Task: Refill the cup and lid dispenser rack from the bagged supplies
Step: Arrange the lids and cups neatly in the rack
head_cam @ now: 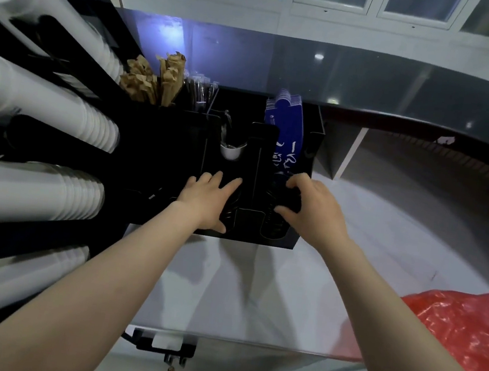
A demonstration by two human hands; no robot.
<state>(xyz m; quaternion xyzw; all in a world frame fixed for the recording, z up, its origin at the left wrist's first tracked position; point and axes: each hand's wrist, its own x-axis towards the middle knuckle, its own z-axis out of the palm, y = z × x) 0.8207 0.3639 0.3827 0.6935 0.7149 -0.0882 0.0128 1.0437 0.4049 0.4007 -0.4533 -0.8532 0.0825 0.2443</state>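
A black dispenser rack stands on the steel counter, with slots open at the front. My left hand lies flat with straight fingers on black lids in the left front slot. My right hand curls its fingers and thumb round a stack of black lids at the right front slot. A small white cup sits in the slot behind my left hand. Blue cup sleeves fill the back right compartment. Long stacks of white cups lie in the tall rack on the left.
Brown paper packets and wrapped straws stand in the rack's back left compartments. A red plastic bag lies on the steel counter at the right. A dark raised ledge runs behind the rack.
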